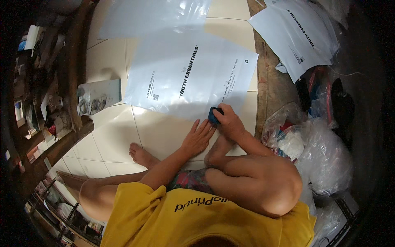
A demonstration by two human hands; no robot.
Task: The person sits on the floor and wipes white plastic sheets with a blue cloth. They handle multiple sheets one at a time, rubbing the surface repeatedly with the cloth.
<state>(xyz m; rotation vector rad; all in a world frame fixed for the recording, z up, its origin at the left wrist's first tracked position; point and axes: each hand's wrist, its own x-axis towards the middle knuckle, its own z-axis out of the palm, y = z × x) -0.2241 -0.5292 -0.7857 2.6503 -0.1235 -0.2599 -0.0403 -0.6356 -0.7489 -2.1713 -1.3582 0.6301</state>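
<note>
White plastic sheet lies flat on the tiled floor, in front of the person whose hands I watch from far away. It looks thin and shiny, so I think it is very light, floppy and a bit slippery, and it could crease or tear if pulled hard. I would take hold of it by two corners, or slide fingers under one edge. The right grip is curled around a small dark blue block, just at the sheet's near edge. The left grip is flat with its fingers a little apart, fingertips right by the block, and I see nothing held in it. I cannot tell how hard it presses. Big, fat black letters run up the middle of the sheet on a slant, with small letters on both sides. It also has a little square code and a small round-the-corner arrows mark. More sheets at the upper right have the same kind of black print, and the yellow shirt has dark letters too.
</note>
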